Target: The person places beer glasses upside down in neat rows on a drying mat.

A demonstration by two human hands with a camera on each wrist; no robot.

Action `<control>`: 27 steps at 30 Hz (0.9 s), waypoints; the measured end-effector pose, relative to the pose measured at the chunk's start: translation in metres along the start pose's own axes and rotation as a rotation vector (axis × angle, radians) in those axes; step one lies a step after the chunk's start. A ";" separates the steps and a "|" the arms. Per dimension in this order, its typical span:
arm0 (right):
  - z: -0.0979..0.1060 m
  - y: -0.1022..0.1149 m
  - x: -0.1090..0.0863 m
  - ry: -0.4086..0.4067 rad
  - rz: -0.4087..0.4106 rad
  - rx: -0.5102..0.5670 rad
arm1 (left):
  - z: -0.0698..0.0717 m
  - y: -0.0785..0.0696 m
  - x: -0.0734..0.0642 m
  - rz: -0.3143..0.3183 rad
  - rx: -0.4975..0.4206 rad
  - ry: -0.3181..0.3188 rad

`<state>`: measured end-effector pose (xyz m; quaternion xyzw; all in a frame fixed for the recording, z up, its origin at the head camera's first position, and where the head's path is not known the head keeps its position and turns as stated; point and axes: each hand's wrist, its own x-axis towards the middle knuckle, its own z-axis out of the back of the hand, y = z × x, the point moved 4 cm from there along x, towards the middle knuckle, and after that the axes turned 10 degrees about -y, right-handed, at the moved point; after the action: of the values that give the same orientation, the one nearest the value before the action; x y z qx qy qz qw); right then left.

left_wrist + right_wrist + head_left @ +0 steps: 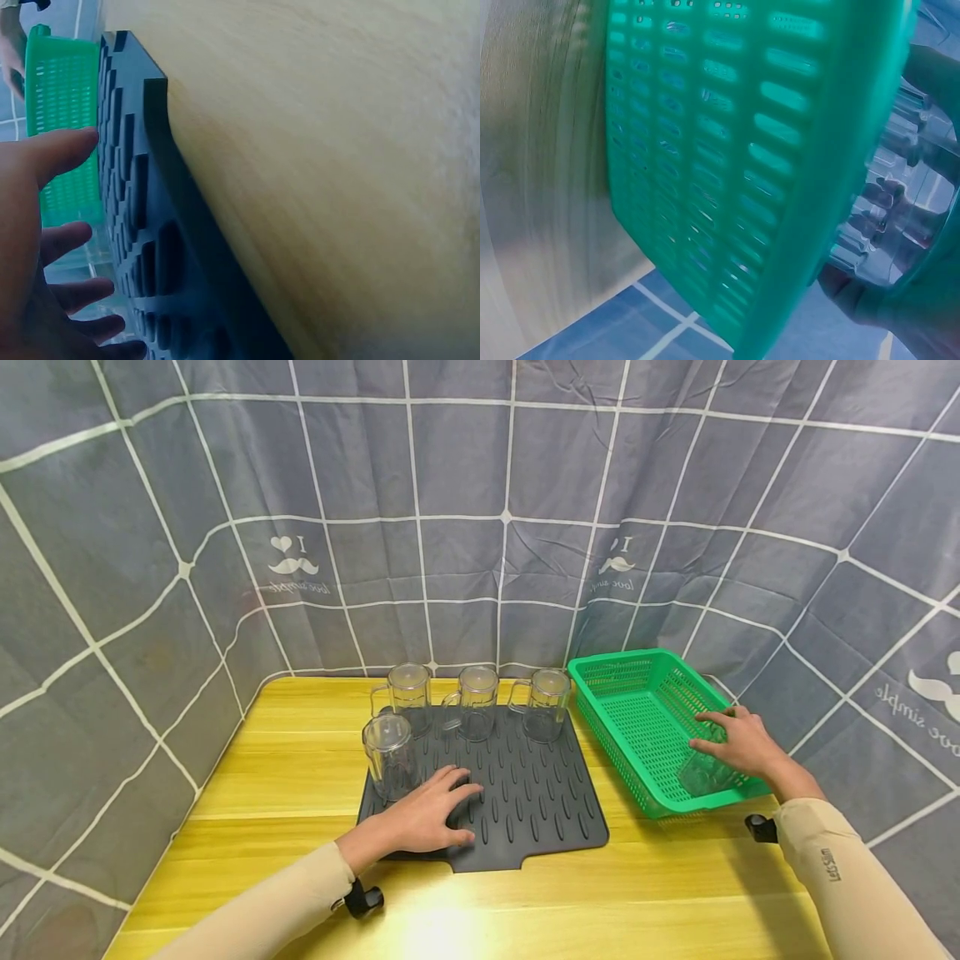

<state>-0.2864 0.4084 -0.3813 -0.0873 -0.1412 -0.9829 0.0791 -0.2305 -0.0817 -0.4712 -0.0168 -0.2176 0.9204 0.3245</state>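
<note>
Over the near right end of the green basket, my right hand grips a clear glass mug, which leans inside it. In the right wrist view, fingers show through the clear glass and the thumb lies along its lower side. My left hand hovers with fingers spread over the left front of the black ridged mat, holding nothing. Just beyond it an upside-down glass mug stands on the mat's left side.
Three more upside-down glass mugs, left, middle and right, line the mat's back edge, handles to the left. A wooden table lies underneath. A grey checked curtain encloses the back and sides.
</note>
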 end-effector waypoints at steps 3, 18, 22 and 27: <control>0.001 0.001 0.000 0.007 0.001 -0.001 | -0.004 0.002 0.000 0.001 0.033 0.011; 0.004 0.004 0.006 0.015 0.093 -0.055 | -0.010 0.004 0.001 0.020 0.054 0.047; 0.005 0.004 0.007 0.028 0.085 -0.043 | -0.009 0.004 0.001 0.029 0.044 0.045; 0.005 0.003 0.007 0.009 0.101 -0.038 | -0.009 0.004 0.001 0.033 0.050 0.039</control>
<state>-0.2921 0.4065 -0.3740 -0.0916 -0.1176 -0.9806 0.1274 -0.2325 -0.0803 -0.4808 -0.0304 -0.1880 0.9301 0.3140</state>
